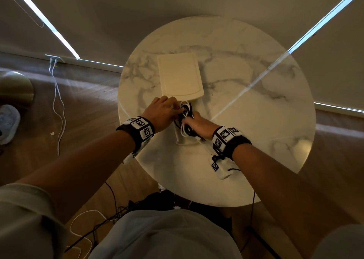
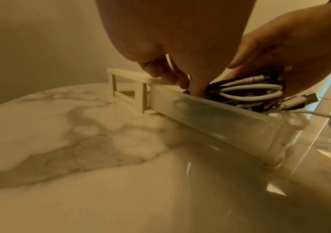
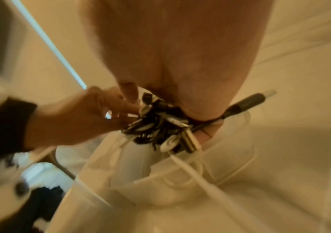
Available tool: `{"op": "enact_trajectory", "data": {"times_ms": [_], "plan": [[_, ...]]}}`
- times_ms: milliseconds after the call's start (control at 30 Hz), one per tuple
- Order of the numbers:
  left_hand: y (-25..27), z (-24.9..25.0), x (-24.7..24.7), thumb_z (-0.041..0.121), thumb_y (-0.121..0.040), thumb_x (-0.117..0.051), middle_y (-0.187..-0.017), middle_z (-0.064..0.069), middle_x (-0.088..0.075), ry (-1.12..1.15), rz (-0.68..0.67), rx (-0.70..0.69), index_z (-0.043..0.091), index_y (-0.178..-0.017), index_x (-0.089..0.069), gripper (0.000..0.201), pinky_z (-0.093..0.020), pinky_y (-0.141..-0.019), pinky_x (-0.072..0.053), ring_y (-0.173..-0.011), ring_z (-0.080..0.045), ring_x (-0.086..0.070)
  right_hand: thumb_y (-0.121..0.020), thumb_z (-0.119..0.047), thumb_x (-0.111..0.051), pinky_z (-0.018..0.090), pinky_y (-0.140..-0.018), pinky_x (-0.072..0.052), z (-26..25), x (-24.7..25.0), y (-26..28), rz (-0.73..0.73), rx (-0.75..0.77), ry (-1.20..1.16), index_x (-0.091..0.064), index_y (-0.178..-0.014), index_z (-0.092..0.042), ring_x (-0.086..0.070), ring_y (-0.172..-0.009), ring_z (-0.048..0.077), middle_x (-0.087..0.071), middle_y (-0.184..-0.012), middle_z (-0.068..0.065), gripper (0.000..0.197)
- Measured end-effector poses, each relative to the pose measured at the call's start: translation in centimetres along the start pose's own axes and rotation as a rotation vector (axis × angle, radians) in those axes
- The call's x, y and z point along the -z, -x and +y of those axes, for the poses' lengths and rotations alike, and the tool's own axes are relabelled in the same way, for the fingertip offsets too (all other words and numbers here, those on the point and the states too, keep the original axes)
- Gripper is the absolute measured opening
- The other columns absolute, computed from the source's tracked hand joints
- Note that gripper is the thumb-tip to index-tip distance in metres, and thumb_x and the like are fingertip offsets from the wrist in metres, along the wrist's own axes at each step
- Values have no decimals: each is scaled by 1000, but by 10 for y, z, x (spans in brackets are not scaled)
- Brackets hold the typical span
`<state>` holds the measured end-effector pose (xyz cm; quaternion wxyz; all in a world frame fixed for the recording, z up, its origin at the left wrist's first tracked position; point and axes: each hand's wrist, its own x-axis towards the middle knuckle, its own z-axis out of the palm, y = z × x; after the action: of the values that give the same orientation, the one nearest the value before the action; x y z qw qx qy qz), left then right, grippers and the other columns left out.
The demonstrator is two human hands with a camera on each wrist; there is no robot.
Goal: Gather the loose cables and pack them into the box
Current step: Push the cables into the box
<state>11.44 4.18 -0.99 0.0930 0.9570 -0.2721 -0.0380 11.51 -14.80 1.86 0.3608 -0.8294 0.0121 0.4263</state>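
Note:
A tangled bundle of black and white cables [image 1: 185,118] sits over the clear plastic box [image 1: 182,140] near the middle of the round marble table [image 1: 256,111]. My left hand [image 1: 176,109] grips the bundle's far side, its fingertips [image 2: 196,91] reaching down inside the box wall [image 2: 220,121]. My right hand [image 1: 189,121] curls round the near side of the bundle [image 3: 158,126]. A white cable end [image 3: 196,175] trails out over the box rim [image 3: 160,178], and a black plug [image 3: 246,102] sticks out to the right. The box's cream lid [image 1: 180,75] lies open beyond the hands.
The table's near edge is close to my body. On the wooden floor to the left, a white cable [image 1: 58,109] runs from a floor socket, and a shoe [image 1: 7,122] lies by it. More dark and white cables [image 1: 94,225] lie on the floor under me.

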Motion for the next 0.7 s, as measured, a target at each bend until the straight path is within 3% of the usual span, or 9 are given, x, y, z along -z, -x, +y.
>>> {"op": "enact_trajectory", "data": {"times_ms": [67, 133, 200, 300, 400, 467, 533, 633, 700], "plan": [[2, -2, -8, 18, -87, -69, -105, -14, -62, 58, -24, 16, 19, -126, -65, 39, -42, -70, -45, -85, -37, -60, -97, -38, -41, 46, -91, -48, 2, 4, -4, 13, 16, -39, -56, -108, -12, -60, -100, 28, -63, -104, 12, 31], [4, -3, -16, 18, -88, -63, -102, -17, -62, 113, -50, 16, 14, -129, -63, 41, -42, -67, -50, -82, -38, -61, -100, -25, -44, 44, -93, -48, 7, 8, -6, 24, 44, 15, -60, -108, -14, -62, -102, 30, -67, -109, 16, 21], [8, 1, -18, 36, -92, -48, -105, -15, -61, 171, -58, 58, 13, -134, -59, 49, -43, -72, -51, -86, -37, -60, -99, -17, -53, 41, -91, -51, 6, 13, -2, 50, 97, 124, -65, -112, -13, -64, -102, 31, -71, -107, 14, 18], [18, 8, -15, 63, -90, -24, -124, -7, -53, 139, -100, 120, 20, -145, -45, 73, -42, -89, -45, -103, -30, -55, -96, -16, -64, 33, -83, -50, 11, 19, -3, 80, 118, 209, -70, -107, -12, -64, -94, 24, -70, -88, 0, 13], [24, 10, -12, 72, -87, -14, -132, -3, -49, 79, -135, 151, 26, -149, -36, 81, -43, -93, -42, -112, -28, -50, -91, -24, -72, 36, -90, -55, 11, 22, -6, 116, 104, 250, -76, -108, -14, -70, -99, 23, -76, -103, 8, 20], [22, 12, -11, 73, -87, -21, -132, -2, -50, 59, -142, 176, 28, -147, -40, 77, -43, -93, -41, -114, -28, -49, -93, -29, -70, 32, -80, -54, 9, 24, -6, 157, 115, 263, -76, -95, -9, -70, -91, 24, -75, -92, 10, 20], [19, 12, -10, 69, -88, -39, -132, 0, -48, 81, -145, 210, 31, -142, -48, 67, -42, -94, -39, -115, -27, -47, -94, -36, -68, 31, -71, -50, 5, 24, -5, 212, 131, 247, -72, -83, -6, -67, -81, 24, -71, -80, 9, 32], [12, 9, -10, 61, -85, -59, -134, 1, -48, 196, -149, 262, 31, -133, -58, 57, -42, -96, -39, -115, -27, -47, -82, -37, -81, 36, -85, -58, 2, 22, -5, 213, 137, 246, -76, -100, -10, -71, -91, 21, -77, -95, 8, 33], [9, 8, -10, 55, -82, -67, -135, -2, -51, 291, -144, 273, 26, -132, -60, 58, -43, -99, -42, -117, -29, -50, -75, -36, -86, 40, -86, -59, 2, 19, -7, 237, 112, 268, -75, -100, -9, -72, -92, 22, -76, -98, 9, 38]]}}
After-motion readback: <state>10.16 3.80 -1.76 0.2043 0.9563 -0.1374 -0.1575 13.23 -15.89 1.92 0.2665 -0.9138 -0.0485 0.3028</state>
